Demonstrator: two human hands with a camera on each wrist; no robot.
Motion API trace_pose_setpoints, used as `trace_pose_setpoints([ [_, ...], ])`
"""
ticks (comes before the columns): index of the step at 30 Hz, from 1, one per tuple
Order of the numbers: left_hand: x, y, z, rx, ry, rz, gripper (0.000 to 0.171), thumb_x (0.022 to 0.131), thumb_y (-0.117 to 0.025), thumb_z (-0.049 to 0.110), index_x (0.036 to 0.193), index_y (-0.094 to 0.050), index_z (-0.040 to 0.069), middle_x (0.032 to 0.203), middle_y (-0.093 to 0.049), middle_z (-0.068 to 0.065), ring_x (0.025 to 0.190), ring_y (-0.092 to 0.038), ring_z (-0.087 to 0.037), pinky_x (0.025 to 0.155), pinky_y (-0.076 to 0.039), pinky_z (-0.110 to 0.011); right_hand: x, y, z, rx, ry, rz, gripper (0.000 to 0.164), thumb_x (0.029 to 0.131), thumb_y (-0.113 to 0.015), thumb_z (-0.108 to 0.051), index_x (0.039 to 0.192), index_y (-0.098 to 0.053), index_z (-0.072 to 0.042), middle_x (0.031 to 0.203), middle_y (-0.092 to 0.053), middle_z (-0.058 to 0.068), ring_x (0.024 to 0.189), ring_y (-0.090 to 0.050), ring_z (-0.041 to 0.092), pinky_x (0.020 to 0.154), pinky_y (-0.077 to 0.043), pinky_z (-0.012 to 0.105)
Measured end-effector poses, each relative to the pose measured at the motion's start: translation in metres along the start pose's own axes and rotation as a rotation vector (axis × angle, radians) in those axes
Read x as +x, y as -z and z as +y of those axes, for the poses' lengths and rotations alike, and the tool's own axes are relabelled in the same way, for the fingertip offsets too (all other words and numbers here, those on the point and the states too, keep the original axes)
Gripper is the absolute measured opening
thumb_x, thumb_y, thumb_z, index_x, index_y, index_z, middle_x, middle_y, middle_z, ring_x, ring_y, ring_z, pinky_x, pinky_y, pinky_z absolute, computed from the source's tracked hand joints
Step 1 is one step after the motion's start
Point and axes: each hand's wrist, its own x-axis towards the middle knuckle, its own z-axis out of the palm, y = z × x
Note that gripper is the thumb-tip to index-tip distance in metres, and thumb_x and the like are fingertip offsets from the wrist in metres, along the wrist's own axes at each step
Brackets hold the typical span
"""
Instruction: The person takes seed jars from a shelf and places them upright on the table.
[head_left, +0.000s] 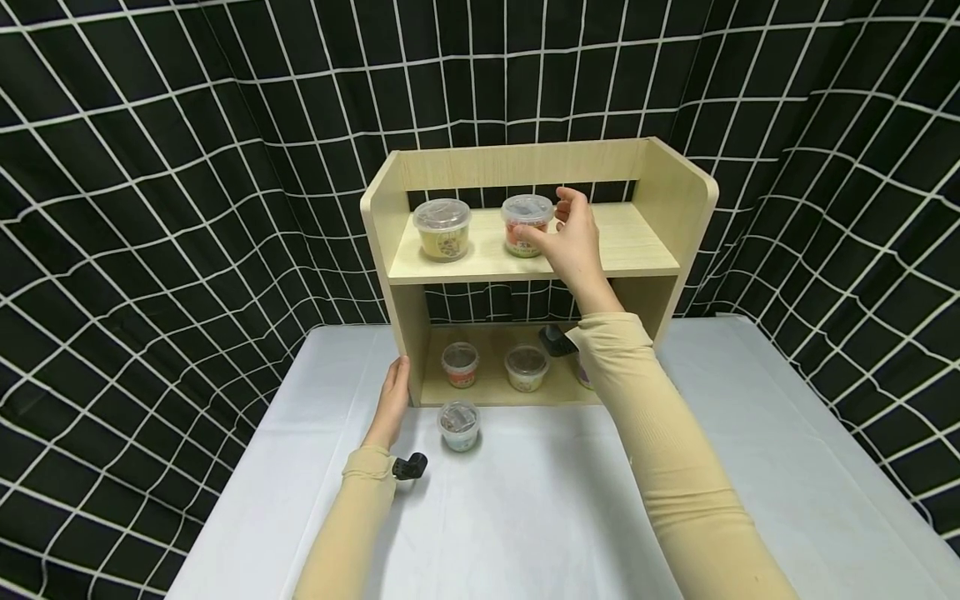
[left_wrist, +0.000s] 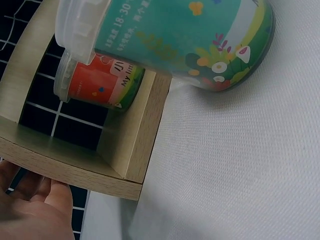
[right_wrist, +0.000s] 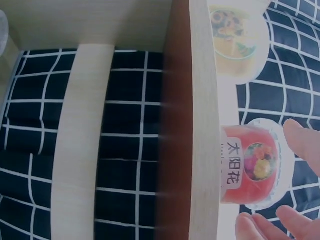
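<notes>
A plastic tub with a red label and clear lid (head_left: 528, 208) stands on the upper board of a wooden shelf. My right hand (head_left: 573, 246) is spread around it, thumb across its front and the other fingers apart at its right. In the right wrist view the fingertips stand just off the red tub (right_wrist: 250, 165). My left hand (head_left: 390, 408) rests against the shelf's left side panel (left_wrist: 90, 182), fingers straight along its outer face. Near that hand, a teal-labelled tub (head_left: 459, 427) stands on the table.
A yellow tub (head_left: 442, 233) stands left on the upper board. Below are a red tub (head_left: 461, 367), a pale tub (head_left: 527, 371) and a purple one (head_left: 584, 375) partly hidden by the right sleeve. The white-covered table (head_left: 517, 517) is surrounded by black gridded cloth (head_left: 300, 125).
</notes>
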Motion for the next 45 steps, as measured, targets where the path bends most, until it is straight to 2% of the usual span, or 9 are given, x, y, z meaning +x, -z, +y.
trace_pose_setpoints([
  [6,0.002,0.001,-0.001,-0.014,0.004,-0.007,0.065,0.1,-0.028,0.047,0.147,-0.017,0.003,0.151,-0.014,-0.018,0.137,-0.009,-0.033,0.111,-0.009,-0.047,0.003,-0.005,0.002,-0.043,-0.025,-0.018,0.079,0.076,-0.078,-0.017,0.137,-0.032,0.0,0.128,-0.04,0.018,0.118,-0.039,0.025,0.1,-0.035,0.027],
  [8,0.004,0.001,-0.006,-0.014,0.007,0.003,0.069,0.097,-0.029,0.052,0.147,-0.019,0.006,0.151,-0.015,-0.015,0.137,-0.01,-0.03,0.111,-0.01,-0.045,0.004,-0.006,0.003,-0.055,-0.03,-0.025,0.078,0.076,-0.078,-0.017,0.137,-0.032,0.0,0.128,-0.04,0.017,0.118,-0.039,0.025,0.1,-0.034,0.026],
  [19,0.002,0.0,-0.007,0.001,-0.002,0.019,0.078,0.092,-0.031,0.063,0.147,-0.021,0.008,0.151,-0.018,-0.013,0.137,-0.012,-0.028,0.111,-0.012,-0.043,0.005,-0.008,0.008,-0.047,-0.062,-0.049,0.079,0.075,-0.079,-0.015,0.137,-0.031,-0.001,0.131,-0.041,0.016,0.117,-0.043,0.028,0.098,-0.037,0.033],
  [31,0.004,0.002,-0.009,-0.003,0.009,0.003,0.08,0.091,-0.03,0.065,0.148,-0.018,0.01,0.152,-0.015,-0.012,0.138,-0.01,-0.028,0.111,-0.011,-0.045,0.005,-0.01,0.01,-0.033,-0.055,-0.069,0.078,0.078,-0.077,-0.015,0.137,-0.028,-0.002,0.125,-0.046,0.015,0.11,-0.048,0.022,0.09,-0.042,0.026],
  [45,0.006,0.002,-0.01,0.005,0.012,0.015,0.082,0.09,-0.031,0.066,0.148,-0.019,0.01,0.152,-0.015,-0.012,0.137,-0.012,-0.028,0.111,-0.014,-0.042,0.009,-0.006,0.011,-0.026,-0.068,-0.079,0.079,0.079,-0.076,-0.019,0.139,-0.028,-0.003,0.128,-0.046,0.014,0.114,-0.047,0.02,0.095,-0.04,0.025],
])
